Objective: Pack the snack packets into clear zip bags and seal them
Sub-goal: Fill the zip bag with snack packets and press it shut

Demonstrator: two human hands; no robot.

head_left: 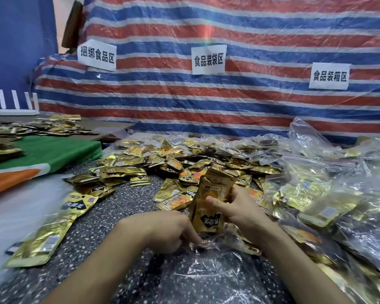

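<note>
My right hand (239, 210) grips a stack of gold snack packets (213, 200), held upright just above the mouth of a clear zip bag (208, 273) that lies flat on the speckled table (110, 218) in front of me. My left hand (169, 231) pinches the bag's upper edge at the opening, right below the stack. A large heap of loose gold packets (184, 163) covers the table behind my hands.
Filled clear zip bags (329, 194) are piled along the right side. A few gold packets (53, 227) lie at the left near white plastic. A green and orange cloth (44, 154) holds more packets at the far left. A striped tarp with paper signs hangs behind.
</note>
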